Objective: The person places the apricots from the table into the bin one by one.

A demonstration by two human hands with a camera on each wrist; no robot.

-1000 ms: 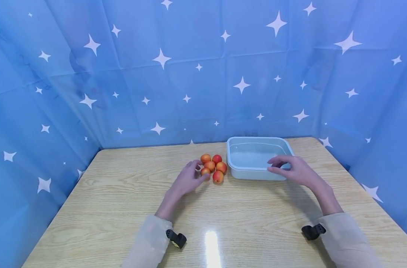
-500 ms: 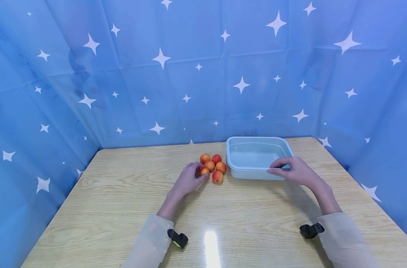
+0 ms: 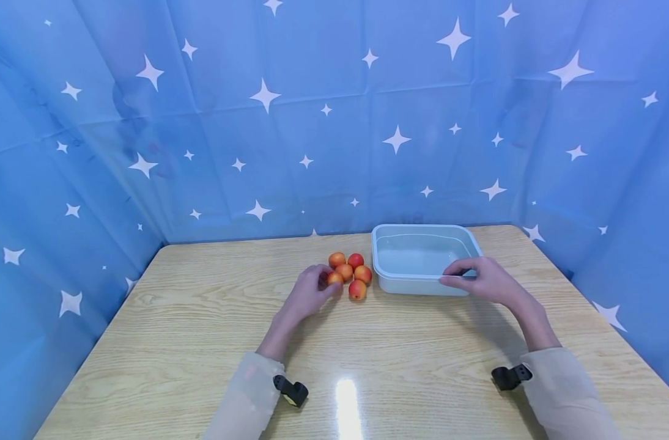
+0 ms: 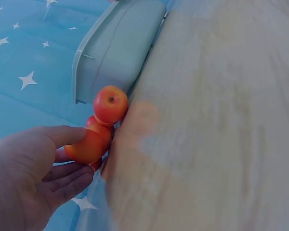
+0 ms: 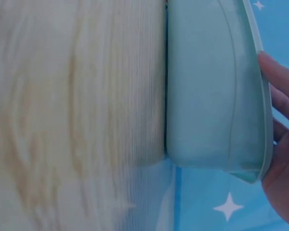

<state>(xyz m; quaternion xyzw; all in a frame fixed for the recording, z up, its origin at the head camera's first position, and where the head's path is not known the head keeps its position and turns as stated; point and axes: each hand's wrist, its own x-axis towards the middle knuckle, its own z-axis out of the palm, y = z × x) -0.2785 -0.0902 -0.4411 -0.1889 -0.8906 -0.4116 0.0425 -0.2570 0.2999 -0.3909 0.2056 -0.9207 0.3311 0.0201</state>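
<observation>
Several small red-and-orange apples lie in a tight cluster on the wooden table. At the cluster's near left, my left hand holds one apple between thumb and fingers; the left wrist view shows the thumb over it and fingers beneath. To the right of the apples sits a pale blue-green plastic basin, with no apple visible inside. My right hand pinches the basin's rim near its front right corner. In the right wrist view the thumb lies against the rim, with the other fingers partly hidden behind it.
The light wooden table extends in front of and beside the apples. A blue curtain with white stars hangs behind the table and at both sides. Small black cameras are worn on both sleeves.
My left hand has closed around the near-left apple, moving slightly. My right hand has come onto the basin's rim and stays there. Basin and other apples look unmoved.
</observation>
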